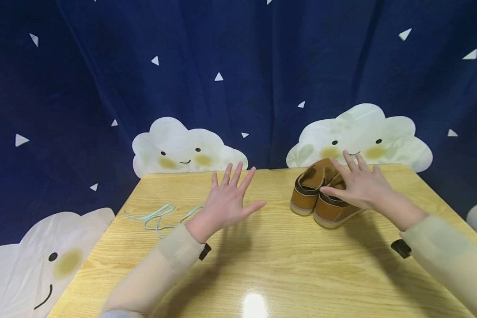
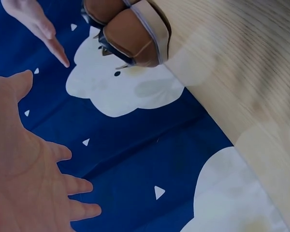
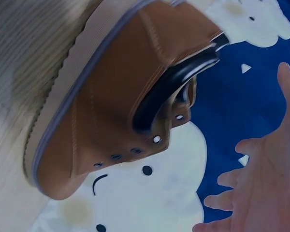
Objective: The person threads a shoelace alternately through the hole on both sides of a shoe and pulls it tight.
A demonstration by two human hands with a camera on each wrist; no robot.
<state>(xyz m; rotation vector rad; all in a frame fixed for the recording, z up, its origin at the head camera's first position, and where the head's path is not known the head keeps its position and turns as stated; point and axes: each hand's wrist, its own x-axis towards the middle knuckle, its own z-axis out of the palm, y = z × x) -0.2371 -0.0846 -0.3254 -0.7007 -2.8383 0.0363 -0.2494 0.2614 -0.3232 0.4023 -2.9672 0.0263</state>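
- The brown shoes (image 1: pixel 322 209) stand side by side on the table (image 1: pixel 276 256).
- The right hand (image 1: pixel 361 187) is in the air just beside the shoes, on their right. Its fingers are spread wide. It has nothing in it, and a gap shows between it and the near shoe.
- The left hand (image 1: pixel 225 201) is in the air left of the shoes, spread wide too, with nothing in it.
- A shoe would be best held by its stiff heel and sides, gently, so the top does not squash. They stand close, so one could bump the other.
- No lace shows in the shoe's little holes (image 3: pixel 117 156).
- A light blue string (image 1: pixel 150 216) lies in loops, well left of the shoes. The left sleeve (image 1: pixel 155 269) hides some, so I can't tell if it is one piece. Loops could snag.
- A dark blue curtain (image 1: pixel 238 44) hangs behind the shoes.
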